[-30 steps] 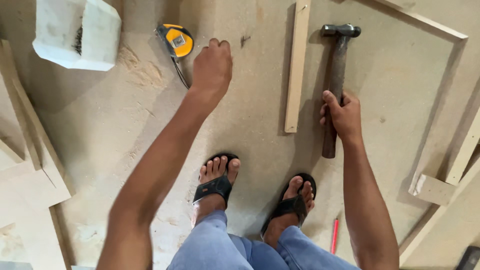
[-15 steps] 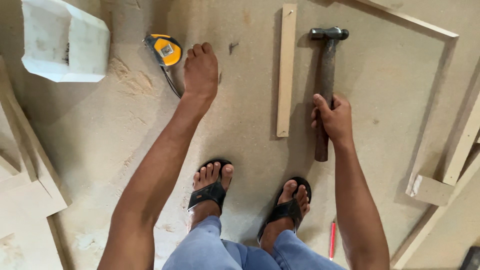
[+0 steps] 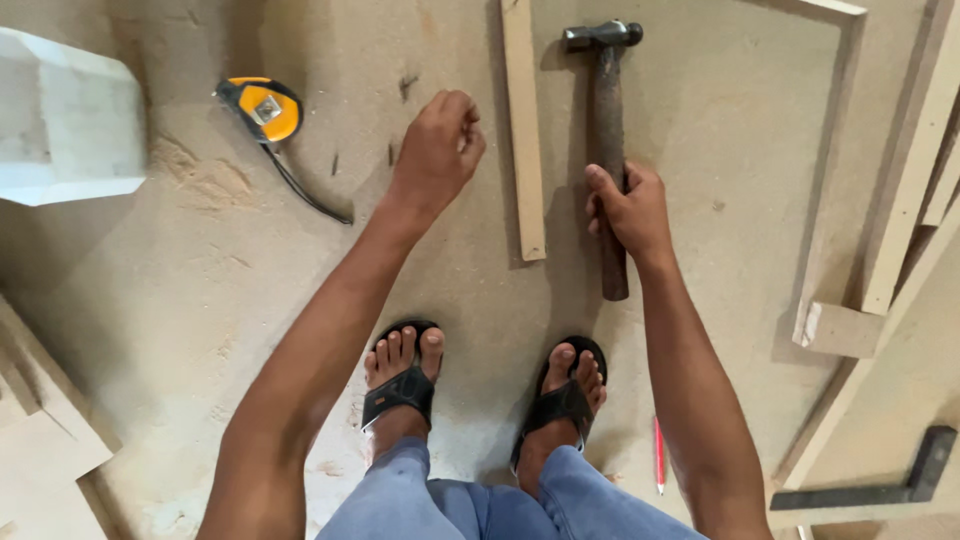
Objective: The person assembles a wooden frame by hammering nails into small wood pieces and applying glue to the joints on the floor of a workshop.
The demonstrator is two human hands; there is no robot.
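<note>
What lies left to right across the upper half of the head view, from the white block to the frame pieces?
White block → yellow tape measure → left hand, fingers curled → thin wooden strip → hammer, its handle gripped by the right hand → wooden frame pieces.

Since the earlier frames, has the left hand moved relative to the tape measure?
Yes. The left hand has drawn away from the yellow tape measure, toward the wooden strip, fingers now curled.

Wood strip [image 3: 524, 130]: lay on the floor [image 3: 200, 270], between both hands.
Hammer [image 3: 606, 150]: right of it.
Tape measure [image 3: 262, 110]: far left.
</note>
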